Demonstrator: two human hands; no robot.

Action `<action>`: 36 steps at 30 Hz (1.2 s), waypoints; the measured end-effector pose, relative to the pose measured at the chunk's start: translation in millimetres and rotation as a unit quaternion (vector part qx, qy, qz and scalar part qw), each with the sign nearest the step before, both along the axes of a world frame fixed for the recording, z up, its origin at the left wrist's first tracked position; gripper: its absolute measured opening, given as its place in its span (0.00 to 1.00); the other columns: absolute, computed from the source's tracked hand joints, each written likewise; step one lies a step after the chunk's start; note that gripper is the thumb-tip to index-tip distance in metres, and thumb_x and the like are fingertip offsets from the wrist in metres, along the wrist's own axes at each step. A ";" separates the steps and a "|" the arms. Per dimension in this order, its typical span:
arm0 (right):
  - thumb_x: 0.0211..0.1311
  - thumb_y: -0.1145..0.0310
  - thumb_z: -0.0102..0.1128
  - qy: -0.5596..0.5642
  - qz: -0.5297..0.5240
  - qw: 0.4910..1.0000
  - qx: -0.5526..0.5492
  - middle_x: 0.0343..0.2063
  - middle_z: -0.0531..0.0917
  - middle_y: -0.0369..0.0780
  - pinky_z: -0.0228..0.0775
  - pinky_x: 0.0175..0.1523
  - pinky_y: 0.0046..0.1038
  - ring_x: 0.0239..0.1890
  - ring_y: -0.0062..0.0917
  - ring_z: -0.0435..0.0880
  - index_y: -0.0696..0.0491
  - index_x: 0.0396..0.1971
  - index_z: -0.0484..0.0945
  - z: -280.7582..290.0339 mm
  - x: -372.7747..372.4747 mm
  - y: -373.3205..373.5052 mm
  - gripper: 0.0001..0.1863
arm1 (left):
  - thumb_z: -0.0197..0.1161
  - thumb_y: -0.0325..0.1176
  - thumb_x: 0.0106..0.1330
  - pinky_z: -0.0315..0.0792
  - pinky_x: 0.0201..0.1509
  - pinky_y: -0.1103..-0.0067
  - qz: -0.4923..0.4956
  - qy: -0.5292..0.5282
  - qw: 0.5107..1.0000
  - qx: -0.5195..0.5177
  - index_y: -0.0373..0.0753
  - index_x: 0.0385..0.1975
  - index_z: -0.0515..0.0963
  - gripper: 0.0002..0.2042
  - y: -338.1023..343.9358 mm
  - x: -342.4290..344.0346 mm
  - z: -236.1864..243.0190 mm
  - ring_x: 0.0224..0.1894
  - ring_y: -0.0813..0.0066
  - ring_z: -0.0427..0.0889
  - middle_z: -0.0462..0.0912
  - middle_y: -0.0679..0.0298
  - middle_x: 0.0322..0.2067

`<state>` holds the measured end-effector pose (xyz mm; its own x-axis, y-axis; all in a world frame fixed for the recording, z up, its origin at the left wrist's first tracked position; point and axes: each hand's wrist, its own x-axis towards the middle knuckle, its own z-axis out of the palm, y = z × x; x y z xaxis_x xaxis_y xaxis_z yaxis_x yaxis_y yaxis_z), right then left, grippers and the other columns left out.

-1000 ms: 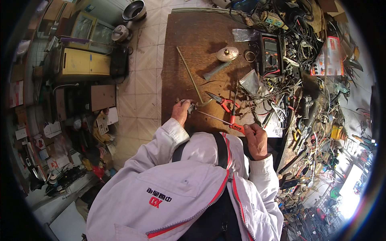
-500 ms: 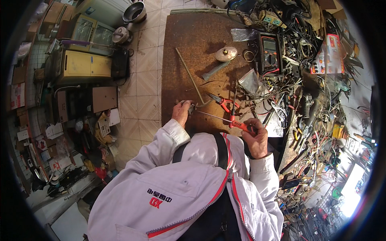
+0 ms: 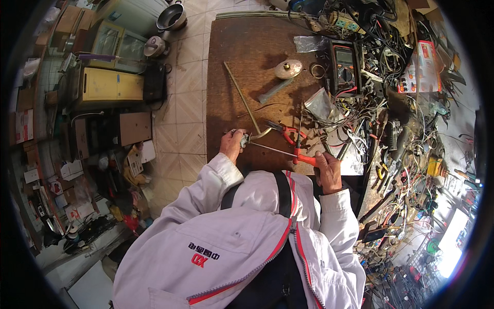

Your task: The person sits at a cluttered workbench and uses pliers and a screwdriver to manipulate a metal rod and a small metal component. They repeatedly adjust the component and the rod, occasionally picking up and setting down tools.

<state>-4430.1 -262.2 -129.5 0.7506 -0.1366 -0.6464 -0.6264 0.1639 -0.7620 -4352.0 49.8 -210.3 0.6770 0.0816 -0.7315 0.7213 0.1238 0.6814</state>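
Note:
In my left hand [image 3: 231, 146], fingers closed, is a small greyish metal part [image 3: 245, 139]. A long thin tan rod [image 3: 241, 96] runs from near this part across the table; whether the two are joined is unclear. My right hand [image 3: 328, 172] is closed round the red handle of a screwdriver [image 3: 307, 160]. Its long shaft points left, with the tip at or very near the metal part. Just beyond the shaft lie red-handled pliers [image 3: 288, 133] with dark jaws. A second red-handled tool [image 3: 296, 154] with a thin dark shaft lies beside them.
On the brown table [image 3: 231, 41] are a round metal piece [image 3: 288, 69], a greyish strip [image 3: 278, 90], a ring [image 3: 318, 70] and clear bags [image 3: 320, 104]. A multimeter [image 3: 345, 67] lies at the right, beside tangled cables and tools. Left is a tiled floor [image 3: 186, 103].
My right hand has shifted slightly down and turned on the screwdriver handle. The metal part in my left hand has turned a little and shows more. Things on the table stay put.

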 end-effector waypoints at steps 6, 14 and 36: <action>0.61 0.63 0.65 -0.034 -0.046 0.998 0.019 0.21 0.78 0.33 0.63 0.24 0.18 0.20 0.14 0.74 0.59 0.40 0.76 21.9 10.7 14.6 0.16 | 0.58 0.44 0.68 0.61 0.20 0.84 -0.001 -0.005 1.000 0.007 0.41 0.36 0.81 0.13 -5.5 2.2 7.3 0.22 0.86 0.69 0.73 0.74 0.22; 0.60 0.67 0.64 -0.052 -0.080 0.995 0.034 0.25 0.80 0.38 0.65 0.22 0.20 0.17 0.19 0.73 0.61 0.43 0.76 14.4 8.4 18.1 0.16 | 0.58 0.44 0.68 0.60 0.19 0.84 -0.014 -0.007 0.999 0.028 0.41 0.35 0.81 0.13 -10.1 2.5 10.7 0.20 0.85 0.68 0.72 0.74 0.21; 0.58 0.67 0.66 0.103 0.041 0.991 0.078 0.24 0.78 0.34 0.62 0.20 0.19 0.17 0.15 0.72 0.57 0.36 0.76 -28.3 0.0 -18.8 0.12 | 0.57 0.45 0.69 0.59 0.18 0.83 -0.016 -0.007 0.998 0.056 0.41 0.34 0.80 0.13 -3.4 0.9 4.5 0.20 0.83 0.68 0.72 0.72 0.21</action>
<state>-4430.1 -281.0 -157.8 0.6049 0.0327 -0.7956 -0.7820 0.2125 -0.5859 -4351.1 46.5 -205.8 0.6911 0.1398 -0.7091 0.7137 0.0228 0.7001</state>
